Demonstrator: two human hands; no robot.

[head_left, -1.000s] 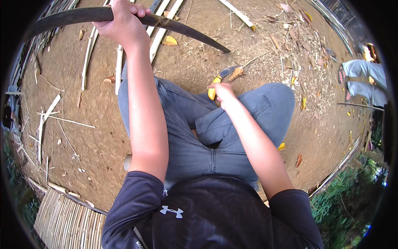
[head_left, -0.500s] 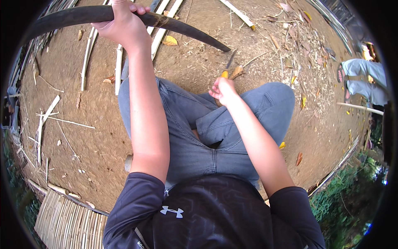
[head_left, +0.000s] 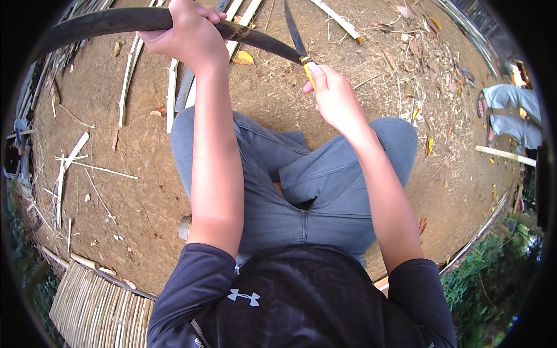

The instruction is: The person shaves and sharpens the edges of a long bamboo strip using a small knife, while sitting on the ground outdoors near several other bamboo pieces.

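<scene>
Two holds: I'm watching left hand (head_left: 196,43) clamping fingers around dark, curved, wooden-looking strip (head_left: 127,21), upper left; right hand (head_left: 338,98), just raised, clamping fingers on yellow-handled, dark-bladed knife (head_left: 296,37), bringing it near strip's tip.

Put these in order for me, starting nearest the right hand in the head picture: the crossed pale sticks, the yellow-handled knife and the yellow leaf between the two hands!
1. Yellow-handled knife: nearest, in the grip of the right hand.
2. Yellow leaf: off to that hand's left.
3. Crossed pale sticks: farthest, way over at the picture's left side.
</scene>
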